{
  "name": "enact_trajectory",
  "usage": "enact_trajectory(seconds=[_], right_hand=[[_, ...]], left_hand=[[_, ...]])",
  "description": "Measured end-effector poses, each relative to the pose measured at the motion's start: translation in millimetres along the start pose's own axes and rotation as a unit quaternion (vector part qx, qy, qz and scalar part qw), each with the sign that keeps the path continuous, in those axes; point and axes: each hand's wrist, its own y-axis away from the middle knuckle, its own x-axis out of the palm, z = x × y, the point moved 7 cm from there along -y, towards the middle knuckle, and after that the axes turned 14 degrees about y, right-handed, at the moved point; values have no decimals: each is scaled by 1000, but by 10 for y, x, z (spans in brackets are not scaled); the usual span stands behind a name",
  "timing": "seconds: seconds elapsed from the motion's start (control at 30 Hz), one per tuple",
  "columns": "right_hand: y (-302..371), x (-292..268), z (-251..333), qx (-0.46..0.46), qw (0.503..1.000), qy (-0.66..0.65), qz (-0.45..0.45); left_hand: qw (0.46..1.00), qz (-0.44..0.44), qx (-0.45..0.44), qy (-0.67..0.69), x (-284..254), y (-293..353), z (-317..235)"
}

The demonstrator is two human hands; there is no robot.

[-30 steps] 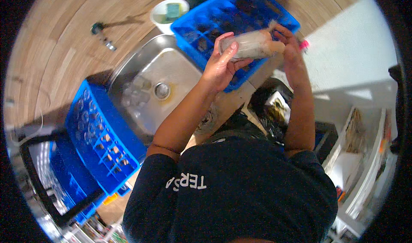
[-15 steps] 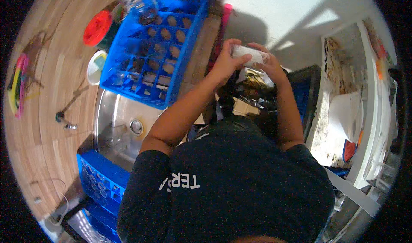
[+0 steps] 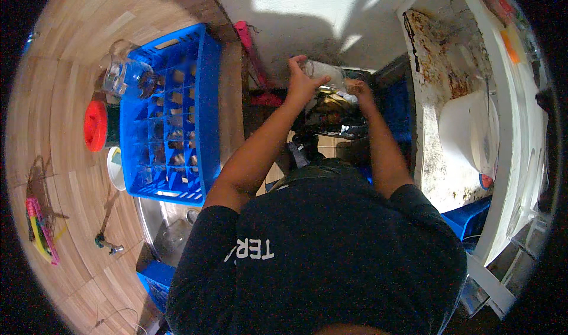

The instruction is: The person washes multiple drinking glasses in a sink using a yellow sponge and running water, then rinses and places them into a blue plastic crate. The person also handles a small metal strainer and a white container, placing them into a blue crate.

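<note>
A clear drinking glass (image 3: 322, 72), lying sideways, is held between my two hands in front of me. The fingers and thumb of my left hand (image 3: 303, 86) wrap round one end. My right hand (image 3: 360, 90) grips the other end with curled fingers. Whitish light and haze on the glass hide whether anything is in it. Right below is a dark container with yellowish crumpled waste (image 3: 332, 103) in it.
Left stands a blue divided crate (image 3: 207, 110) holding several glasses, with a clear jar (image 3: 125, 79) at its far-left corner. Beside it are a red-topped container (image 3: 96, 126) and a white tub (image 3: 116, 168). Nearer is a steel sink (image 3: 155, 222). A stained white shelf (image 3: 435, 157) stands right.
My view has turned, so the crate and sink sit lower in it. My right hand has shifted to the far end of the glass, and my hands are wider apart.
</note>
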Motion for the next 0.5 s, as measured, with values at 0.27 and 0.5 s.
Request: enact_trajectory(seconds=[0.27,0.5], right_hand=[[-131,-336,-187,67,978,155,-126],[-344,-296,-44,179,933,312,21]], left_hand=[[999,24,20,18,83,-205,9],[999,35,0,19,94,-265,41]])
